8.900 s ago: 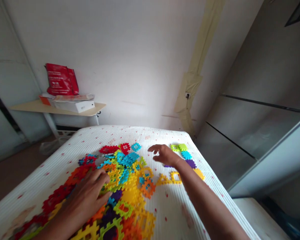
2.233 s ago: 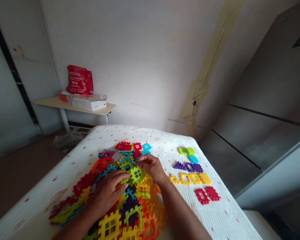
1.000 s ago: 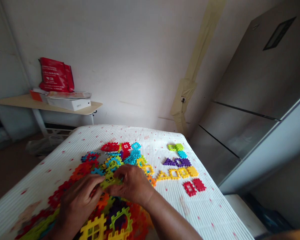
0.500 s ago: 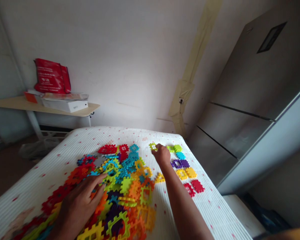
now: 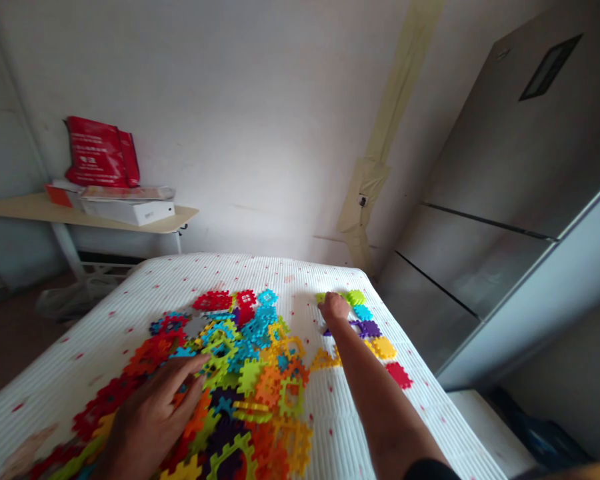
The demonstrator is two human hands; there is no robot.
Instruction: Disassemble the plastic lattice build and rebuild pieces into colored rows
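My right hand (image 5: pixel 336 307) reaches to the far right part of the bed-like surface, its fingers closed on a lime green interlocking plastic tile (image 5: pixel 321 297) that shows only in part. Just beyond it lies a solid lime tile (image 5: pixel 356 297), with a turquoise tile (image 5: pixel 363 313), a purple tile (image 5: pixel 371 329), a yellow tile (image 5: pixel 384 347) and a red tile (image 5: pixel 399 375) in a column toward me. My left hand (image 5: pixel 155 407) rests over the pile of mixed tiles (image 5: pixel 250 377), thumb and fingers apart, with nothing seen between them.
A white ribbed cover (image 5: pixel 320 407) with red specks lies under the tiles. A grey fridge (image 5: pixel 460 200) stands to the right. At the left, a side table (image 5: pixel 25 205) bears a white box (image 5: pixel 130 211) and a red bag (image 5: pixel 100 153).
My right hand has moved to the right with the lime tile, closer to the column of tiles. My left hand stays over the pile, almost unmoved.
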